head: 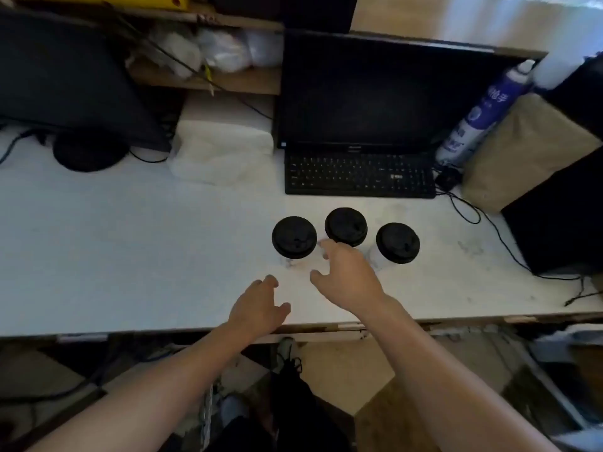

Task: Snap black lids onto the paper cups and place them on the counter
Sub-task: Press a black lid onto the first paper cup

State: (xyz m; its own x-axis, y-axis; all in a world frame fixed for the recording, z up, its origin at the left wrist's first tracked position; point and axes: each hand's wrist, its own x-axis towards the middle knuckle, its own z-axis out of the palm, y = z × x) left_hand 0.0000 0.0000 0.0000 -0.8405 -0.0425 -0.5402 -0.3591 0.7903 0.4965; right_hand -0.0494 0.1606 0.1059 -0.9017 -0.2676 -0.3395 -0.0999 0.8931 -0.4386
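Three paper cups stand upright on the white counter [130, 256], each with a black lid on top: a left cup [294, 237], a middle cup [346, 226] and a right cup [397, 242]. My right hand [347, 278] hovers just in front of the middle cup, fingers spread, holding nothing. Its fingertips reach between the left and middle cups. My left hand [259, 306] rests near the counter's front edge, below the left cup, fingers apart and empty.
A black keyboard [359, 174] and monitor [375, 93] sit right behind the cups. White folded material [222, 151] lies at the back centre. A spray can [476, 115], a tan bag [528, 148] and cables [489, 223] occupy the right side. A second monitor [65, 83] stands at the left.
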